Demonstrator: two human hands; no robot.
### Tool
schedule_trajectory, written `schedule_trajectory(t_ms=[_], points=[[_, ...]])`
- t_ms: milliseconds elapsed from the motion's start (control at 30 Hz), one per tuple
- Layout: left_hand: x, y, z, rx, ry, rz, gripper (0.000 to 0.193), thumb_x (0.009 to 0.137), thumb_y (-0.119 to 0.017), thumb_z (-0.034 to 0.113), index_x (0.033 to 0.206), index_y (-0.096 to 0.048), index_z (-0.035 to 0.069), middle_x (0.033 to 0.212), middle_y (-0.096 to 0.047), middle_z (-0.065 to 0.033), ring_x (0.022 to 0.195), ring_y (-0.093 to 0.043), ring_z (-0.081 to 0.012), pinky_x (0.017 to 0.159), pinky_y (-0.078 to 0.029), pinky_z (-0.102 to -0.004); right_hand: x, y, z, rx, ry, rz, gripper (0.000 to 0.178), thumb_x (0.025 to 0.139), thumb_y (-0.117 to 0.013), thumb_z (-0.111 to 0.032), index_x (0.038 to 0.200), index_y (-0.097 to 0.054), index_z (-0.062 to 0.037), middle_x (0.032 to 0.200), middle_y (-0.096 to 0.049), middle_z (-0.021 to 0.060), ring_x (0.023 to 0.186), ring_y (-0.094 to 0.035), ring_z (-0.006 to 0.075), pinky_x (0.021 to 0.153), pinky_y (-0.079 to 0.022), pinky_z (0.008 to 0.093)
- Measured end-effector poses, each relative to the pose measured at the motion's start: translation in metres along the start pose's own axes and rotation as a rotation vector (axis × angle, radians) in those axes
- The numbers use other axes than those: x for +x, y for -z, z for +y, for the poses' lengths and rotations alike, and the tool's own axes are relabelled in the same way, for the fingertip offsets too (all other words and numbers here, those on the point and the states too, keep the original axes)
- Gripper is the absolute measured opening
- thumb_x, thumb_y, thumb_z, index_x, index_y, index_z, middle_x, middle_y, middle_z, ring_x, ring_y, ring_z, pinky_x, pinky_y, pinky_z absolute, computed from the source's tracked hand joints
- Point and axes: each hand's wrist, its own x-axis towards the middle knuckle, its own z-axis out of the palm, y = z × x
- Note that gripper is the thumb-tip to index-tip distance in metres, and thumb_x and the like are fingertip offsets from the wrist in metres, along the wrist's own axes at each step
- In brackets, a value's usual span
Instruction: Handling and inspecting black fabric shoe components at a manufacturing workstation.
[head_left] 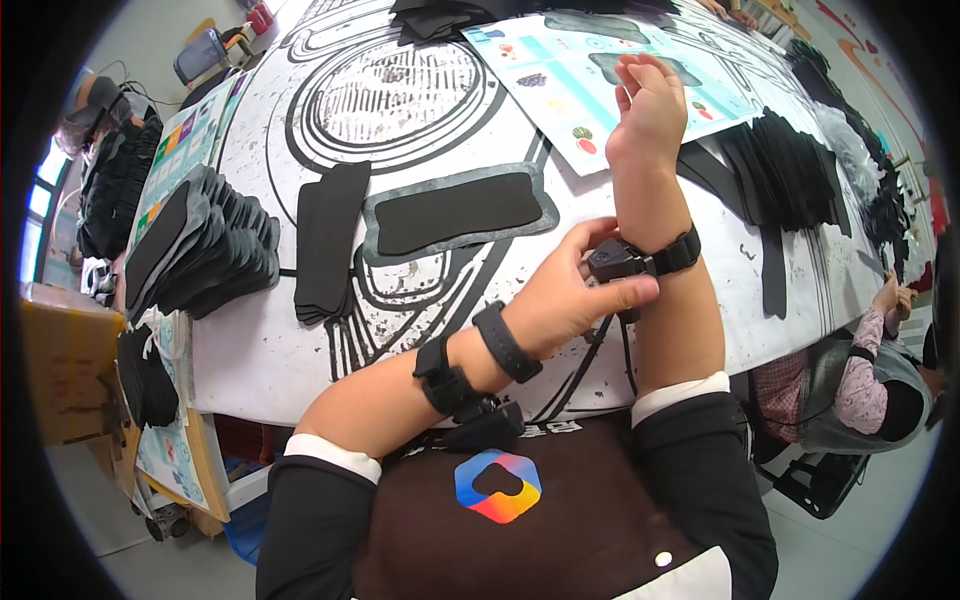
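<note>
My left hand (565,293) reaches across to my right wrist. Its thumb and fingers close around a small black box-shaped device (617,262), strapped there by a black band (680,252). My right hand (648,112) is raised over the table with its fingers loosely curled and apart, holding nothing. My left wrist carries a black wristband (505,342) and a second strapped device (445,380). Left of my hands lies a black fabric piece (458,214) on a grey-edged panel (548,208). Beside it sits a short stack of black strips (330,245).
A thick pile of black and grey pieces (205,245) stands at the left of the white, line-patterned table (250,345). Black strips (785,170) are heaped at the right, near a pale-blue printed sheet (555,120). Another person's hands (893,297) show at the far right.
</note>
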Motion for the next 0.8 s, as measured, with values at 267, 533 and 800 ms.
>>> schedule_trajectory(t_ms=[267,533,800], points=[[0.000,-0.002,-0.004,0.085,0.204,0.152,0.039,0.081,-0.069,0.020,0.110,-0.053,0.000,0.093,-0.057,-0.0030,0.083,-0.055,-0.0088,0.071,-0.046,-0.0242,0.004,0.011,0.013,-0.326,0.557,-0.223,0.017,0.079,-0.049,-0.002,0.096,-0.051,-0.0037,0.090,-0.060,0.0069,0.083,-0.055,0.0176,0.080,-0.041,0.0303],[-0.004,0.002,-0.003,-0.077,0.250,0.233,0.030,0.082,-0.067,0.025,0.100,-0.056,0.005,0.091,-0.059,-0.0009,0.082,-0.056,-0.0103,0.074,-0.047,-0.0269,-0.015,0.007,0.005,-0.925,1.555,-0.768,0.017,0.066,-0.060,-0.004,0.081,-0.057,-0.0094,0.077,-0.058,0.0012,0.071,-0.056,0.0191,0.077,-0.043,0.0340],[-0.008,0.015,0.004,0.163,0.255,0.008,0.062,0.082,-0.068,0.028,0.128,-0.039,-0.002,0.103,-0.056,-0.0057,0.093,-0.054,-0.0125,0.079,-0.047,-0.0286,-0.024,-0.002,0.020,-0.600,0.600,-0.626,0.011,0.081,-0.052,-0.003,0.089,-0.059,-0.0005,0.085,-0.063,0.0104,0.078,-0.062,0.0200,0.072,-0.047,0.0280]])
